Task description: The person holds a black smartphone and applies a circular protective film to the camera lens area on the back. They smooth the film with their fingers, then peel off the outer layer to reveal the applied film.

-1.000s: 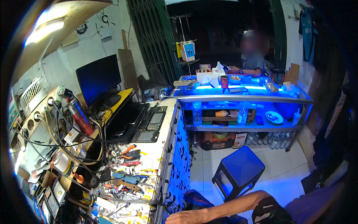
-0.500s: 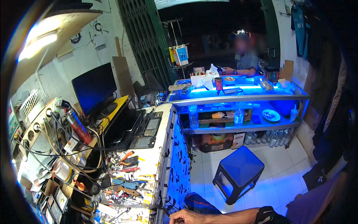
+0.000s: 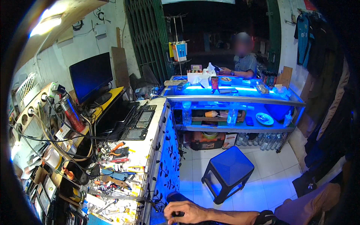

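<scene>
My right hand [image 3: 184,212] is at the bottom edge, its forearm reaching in from the right out of a black sleeve. The fingers are curled in, and whatever they hold, if anything, is hidden. Just left of it are the end of a dark cable [image 3: 152,203] and the side of the white workbench [image 3: 147,153]. Loose tools and small parts cover the bench, among them orange-handled pliers [image 3: 118,148] and a blue-grey tool [image 3: 113,174]. Farther back lie opened black device casings [image 3: 141,123]. My left hand is out of view.
A blue plastic stool [image 3: 231,165] stands on the tiles. Behind it, a blue-lit glass counter [image 3: 240,98] holds bottles and a plate [image 3: 264,119]. A person [image 3: 245,63] sits beyond the counter. Tangled cables [image 3: 56,140] and a dark monitor [image 3: 91,79] are at left.
The view has shifted, so the bench, stool and counter appear farther left. My right hand shows more fully and a little higher, with its fingers still curled.
</scene>
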A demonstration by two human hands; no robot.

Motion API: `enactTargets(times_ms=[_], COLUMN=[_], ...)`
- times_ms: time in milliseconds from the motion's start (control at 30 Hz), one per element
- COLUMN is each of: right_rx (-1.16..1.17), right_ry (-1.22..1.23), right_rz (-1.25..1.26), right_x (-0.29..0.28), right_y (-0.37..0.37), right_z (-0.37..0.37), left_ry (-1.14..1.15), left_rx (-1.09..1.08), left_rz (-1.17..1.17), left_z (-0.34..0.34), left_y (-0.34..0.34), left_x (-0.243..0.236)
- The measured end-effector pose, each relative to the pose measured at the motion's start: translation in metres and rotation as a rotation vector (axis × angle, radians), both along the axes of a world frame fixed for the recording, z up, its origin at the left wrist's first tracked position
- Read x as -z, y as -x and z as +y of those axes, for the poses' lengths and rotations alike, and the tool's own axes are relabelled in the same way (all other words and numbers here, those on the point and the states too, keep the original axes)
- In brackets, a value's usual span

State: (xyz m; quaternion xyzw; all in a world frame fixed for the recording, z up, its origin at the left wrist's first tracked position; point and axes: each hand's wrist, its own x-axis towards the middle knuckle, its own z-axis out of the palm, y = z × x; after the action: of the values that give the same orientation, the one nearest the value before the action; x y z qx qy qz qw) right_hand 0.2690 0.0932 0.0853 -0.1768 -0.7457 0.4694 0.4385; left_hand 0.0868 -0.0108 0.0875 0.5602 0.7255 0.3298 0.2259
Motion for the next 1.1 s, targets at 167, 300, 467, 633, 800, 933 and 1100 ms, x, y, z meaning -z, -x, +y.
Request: enactTargets(times_ms=[167,300,467,633,800,933,1100], right_rx=[-0.055,-0.046,-0.035,-0.146,-0.184,-0.164,-0.135], right_ry=[0.222,0.251,0.161,0.215,0.106,0.199,0.153], right_rz=[-0.08,-0.134,-0.065,-0.16,-0.025,-0.103,-0.115], right_x=[0.002,0.013,0.014,0.007,0.004,-0.004,-0.016], right_y=[0.008,0.01,0.015,0.029,0.039,0.035,0.024], right_z=[-0.014,-0.012,-0.009,0.003,0.014,0.018,0.03], left_ry=[-0.12,-0.227,-0.01,-0.079,-0.065,-0.023,-0.108], left_rx=[0.117,0.13,0.06,0.03,-0.082,-0.01,-0.021], left_rz=[-0.004,0.064,-0.041,-0.122,-0.202,-0.147,-0.277], left_z=[-0.002,-0.002,-0.002,0.0,0.005,0.012,0.029], left_y=[-0.004,0.002,0.004,0.007,0.017,0.014,0.012], left_x=[-0.004,0.002,-0.007,-0.014,-0.006,-0.014,-0.026])
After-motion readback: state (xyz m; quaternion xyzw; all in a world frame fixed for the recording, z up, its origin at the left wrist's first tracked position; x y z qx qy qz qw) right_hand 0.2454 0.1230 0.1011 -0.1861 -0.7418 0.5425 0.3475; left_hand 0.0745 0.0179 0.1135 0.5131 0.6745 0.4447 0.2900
